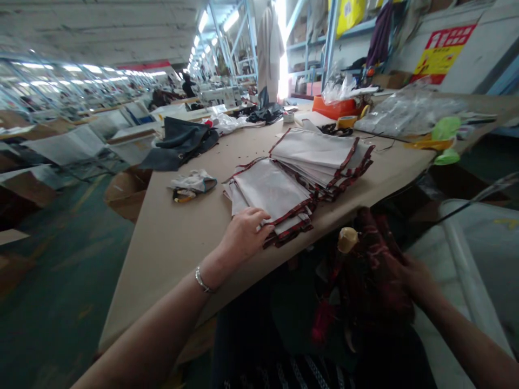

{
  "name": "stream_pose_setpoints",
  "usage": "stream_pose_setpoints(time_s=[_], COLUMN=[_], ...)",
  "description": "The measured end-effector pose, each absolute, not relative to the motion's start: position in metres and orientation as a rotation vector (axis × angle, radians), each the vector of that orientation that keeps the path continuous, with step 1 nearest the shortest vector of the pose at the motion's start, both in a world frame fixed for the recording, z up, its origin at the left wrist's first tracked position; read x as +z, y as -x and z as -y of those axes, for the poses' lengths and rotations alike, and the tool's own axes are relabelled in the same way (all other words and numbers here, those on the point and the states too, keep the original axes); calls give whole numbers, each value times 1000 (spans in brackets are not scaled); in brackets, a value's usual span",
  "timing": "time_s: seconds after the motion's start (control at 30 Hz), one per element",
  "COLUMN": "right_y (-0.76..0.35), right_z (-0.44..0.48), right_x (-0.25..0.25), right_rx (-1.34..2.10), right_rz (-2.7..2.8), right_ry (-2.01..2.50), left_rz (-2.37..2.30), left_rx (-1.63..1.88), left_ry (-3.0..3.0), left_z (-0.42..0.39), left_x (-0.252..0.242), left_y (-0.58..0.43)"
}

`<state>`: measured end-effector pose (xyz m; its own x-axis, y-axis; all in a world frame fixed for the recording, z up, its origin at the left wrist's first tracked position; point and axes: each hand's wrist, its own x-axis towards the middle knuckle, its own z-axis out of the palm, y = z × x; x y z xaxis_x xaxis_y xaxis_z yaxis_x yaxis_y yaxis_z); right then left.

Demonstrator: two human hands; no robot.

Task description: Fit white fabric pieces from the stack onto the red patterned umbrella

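On the table lie two overlapping stacks of white fabric panels edged in dark red binding, the nearer stack [270,186] and the farther stack [316,148]. My left hand [245,235], with a bracelet at the wrist, rests at the near corner of the closer stack. Its fingers are bent together over the fabric edge; the pinch itself is partly hidden. Below the table's edge on the right, my right hand [416,278] is closed around a bundle of dark red cloth [377,265], blurred and in shadow. A pale round knob-like end [347,239] sticks up beside the bundle.
A work glove [194,182] lies left of the stacks on the brown table [182,259]. Behind are dark grey cloth [182,143], an orange bin [336,108] and clear plastic bags [409,113]. A white chair-like frame [466,270] stands at right, a cardboard box [127,194] at left.
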<state>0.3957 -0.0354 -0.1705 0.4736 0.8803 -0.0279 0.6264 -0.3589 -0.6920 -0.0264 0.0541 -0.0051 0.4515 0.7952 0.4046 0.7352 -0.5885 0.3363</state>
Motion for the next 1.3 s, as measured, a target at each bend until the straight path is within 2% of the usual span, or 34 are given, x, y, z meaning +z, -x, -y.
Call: stream_pose_setpoints(time_s=[0.1,0.17,0.3,0.4,0.57,0.67,0.77,0.87,1.0,1.13,1.23,1.3], right_y=[-398,-394,-355,-303,-226,-193,-165,-145,-148,-178,-197,-206], right_z=[39,37,31,30,16,-9,-37,-56,-66,-47,-5,26], right_x=[-211,-209,-142,-75,-18,-11,-6,4,18,26,17,1], right_rx=[572,529,280,161,219,153,10,-133,-271,-160,-127,-144], right_rz=[1186,1142,1102,1323,1782,1992,2189,2361,2416,2186,2134,2157], right_ry=[2260,2195,1902,1535,989,967,1081,1207,1420,1669,1472,1372], left_rz=[-1459,-1520,-1549,-1550,-1574,-1698,-1809,-1784,-1802,-1872,-1720,-1539], left_rx=[609,492,277,162,99,185,416,650,784,827,889,1058], left_ry=[-2750,-2820,-2930,-2975,-2932,-2865,-2806,-2793,-2777,-2624,-2368,-2032], left_z=[-53,-53,-53,-50,-45,-45,-43,-35,-17,-4,5,14], left_x=[-9,-7,-2,1,4,6,11,17,22,14,0,-9], left_y=[19,15,11,11,11,9,8,9,18,30,26,14])
